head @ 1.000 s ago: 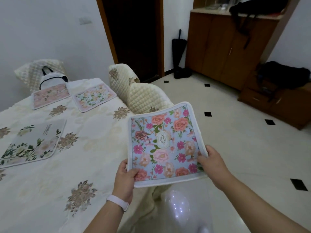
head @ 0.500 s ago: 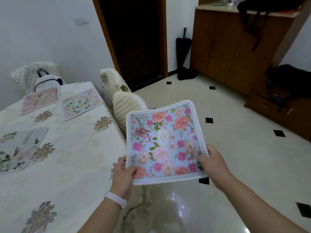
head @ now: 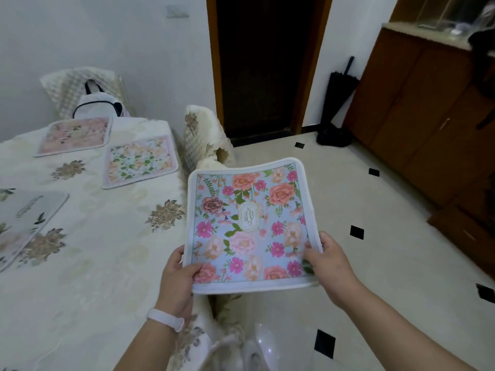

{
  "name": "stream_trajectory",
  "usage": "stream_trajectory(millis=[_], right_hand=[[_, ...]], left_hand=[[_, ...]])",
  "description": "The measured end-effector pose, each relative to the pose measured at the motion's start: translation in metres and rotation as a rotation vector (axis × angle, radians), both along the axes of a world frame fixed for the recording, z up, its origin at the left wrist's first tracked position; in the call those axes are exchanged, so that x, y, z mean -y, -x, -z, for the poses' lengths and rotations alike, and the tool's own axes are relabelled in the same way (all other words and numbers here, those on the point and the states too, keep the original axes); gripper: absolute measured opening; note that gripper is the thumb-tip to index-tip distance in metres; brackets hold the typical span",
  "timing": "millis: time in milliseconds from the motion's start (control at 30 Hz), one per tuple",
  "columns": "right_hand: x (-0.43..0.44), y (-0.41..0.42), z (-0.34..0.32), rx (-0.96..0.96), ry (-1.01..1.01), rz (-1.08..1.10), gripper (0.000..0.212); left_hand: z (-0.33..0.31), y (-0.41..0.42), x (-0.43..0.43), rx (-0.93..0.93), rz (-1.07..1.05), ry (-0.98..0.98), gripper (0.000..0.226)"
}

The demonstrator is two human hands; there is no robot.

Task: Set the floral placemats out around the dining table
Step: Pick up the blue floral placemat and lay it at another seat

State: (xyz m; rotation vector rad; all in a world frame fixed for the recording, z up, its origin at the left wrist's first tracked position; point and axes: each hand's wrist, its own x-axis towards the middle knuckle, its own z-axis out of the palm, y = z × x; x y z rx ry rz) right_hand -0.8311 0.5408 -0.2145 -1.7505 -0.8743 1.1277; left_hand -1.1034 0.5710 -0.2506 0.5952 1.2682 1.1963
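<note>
Creasing is the risk: my left hand (head: 178,275) and right hand (head: 332,266) pinch the limp blue floral fabric placemat (head: 249,226) beside the cream-clothed table (head: 107,263).

Left grip (head: 175,279) and right grip (head: 332,266): bare hands on bare forearms, uncovered as far as the frame shows. Left wrist: a narrow, smooth white wristband (head: 166,319), possibly a fitness-tracker strap; detail unclear.

Four placemats (head: 249,226); two hands (head: 178,279); one table (head: 93,277)
</note>
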Motion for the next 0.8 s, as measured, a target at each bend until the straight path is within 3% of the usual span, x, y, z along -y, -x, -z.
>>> stream_trajectory(millis=[333, 600, 800], right_hand=[[-0.165, -0.022, -0.013, 0.043, 0.010, -0.091, 0.018], [-0.261, -0.017, -0.015, -0.044, -0.021, -0.226, 0.026], [-0.335, -0.018, -0.007, -0.056, 0.006, -0.392, 0.018]], left_hand=[[-0.007, -0.017, -0.141, 0.050, -0.098, -0.014, 0.038], [-0.024, -0.016, -0.195, -0.038, -0.238, -0.054, 0.035], [-0.023, -0.026, -0.225, -0.081, -0.401, -0.043, 0.032]])
